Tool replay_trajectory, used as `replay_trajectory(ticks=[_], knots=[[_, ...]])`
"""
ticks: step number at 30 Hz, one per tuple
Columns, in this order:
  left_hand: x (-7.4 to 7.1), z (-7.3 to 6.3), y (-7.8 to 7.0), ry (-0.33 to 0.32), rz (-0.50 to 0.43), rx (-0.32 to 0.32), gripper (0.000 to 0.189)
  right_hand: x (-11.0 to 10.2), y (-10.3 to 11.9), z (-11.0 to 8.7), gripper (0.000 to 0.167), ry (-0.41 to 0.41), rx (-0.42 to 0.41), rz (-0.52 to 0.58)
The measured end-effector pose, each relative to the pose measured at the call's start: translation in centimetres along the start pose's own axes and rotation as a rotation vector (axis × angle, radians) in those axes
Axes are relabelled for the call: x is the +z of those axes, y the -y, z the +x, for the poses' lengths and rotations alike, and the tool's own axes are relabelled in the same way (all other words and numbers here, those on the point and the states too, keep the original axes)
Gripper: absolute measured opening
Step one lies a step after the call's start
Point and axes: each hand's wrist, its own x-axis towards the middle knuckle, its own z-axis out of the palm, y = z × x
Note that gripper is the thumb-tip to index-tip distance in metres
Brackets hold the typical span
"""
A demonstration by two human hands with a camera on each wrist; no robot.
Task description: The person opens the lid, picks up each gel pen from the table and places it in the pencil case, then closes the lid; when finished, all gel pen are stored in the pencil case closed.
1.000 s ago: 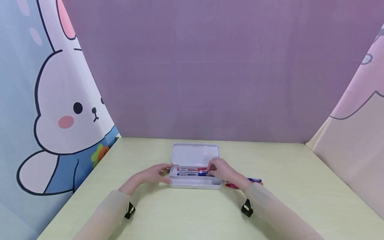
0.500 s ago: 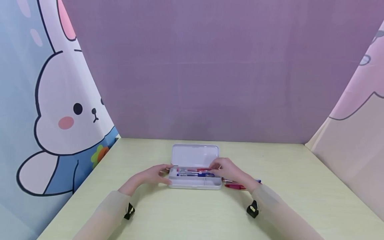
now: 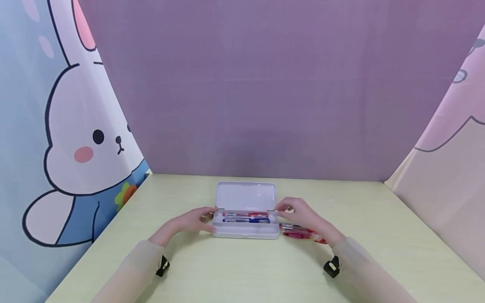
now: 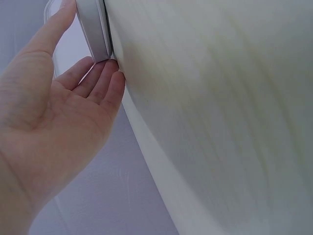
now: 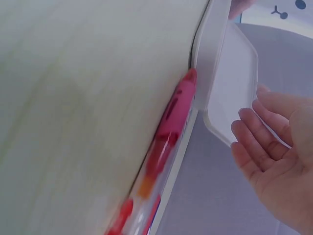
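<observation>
A white pencil case (image 3: pixel 242 236) lies on the table with its lid (image 3: pixel 246 196) raised toward the back. Inside its rear compartment are a red pen (image 3: pixel 258 214) and a blue pen (image 3: pixel 259 220); the front compartments hold nothing visible. My left hand (image 3: pixel 192 219) holds the case's left end between thumb and fingers, which the left wrist view shows against the case wall (image 4: pixel 93 29). Just beyond the right end hovers my right hand (image 3: pixel 300 211), fingers loosely bent around nothing. Below it, several pens (image 3: pixel 297 235), mainly red, lie beside the case.
In the right wrist view, a red-gripped pen (image 5: pixel 176 112) points its tip at the case wall. The pale table (image 3: pixel 242 273) meets a purple backdrop (image 3: pixel 242 105) behind the case. A cartoon rabbit curtain (image 3: pixel 87 126) borders the left side.
My right hand has let go of the pens in the case and drawn back to the right, off its compartment. The left hand has stayed at the left end.
</observation>
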Motion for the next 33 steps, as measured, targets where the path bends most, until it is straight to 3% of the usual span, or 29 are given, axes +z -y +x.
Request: replay_trajectory(ticks=[20,33], knots=[[0.0,0.1,0.3,0.003,0.006,-0.009,0.076,-3.1,-2.7,-4.3,0.020,-0.009,0.057,-0.073],[0.0,-0.2,-0.1,0.010,-0.019,-0.008,0.076,-4.5,-4.6,-6.7,0.019,0.041,0.076,-0.090]])
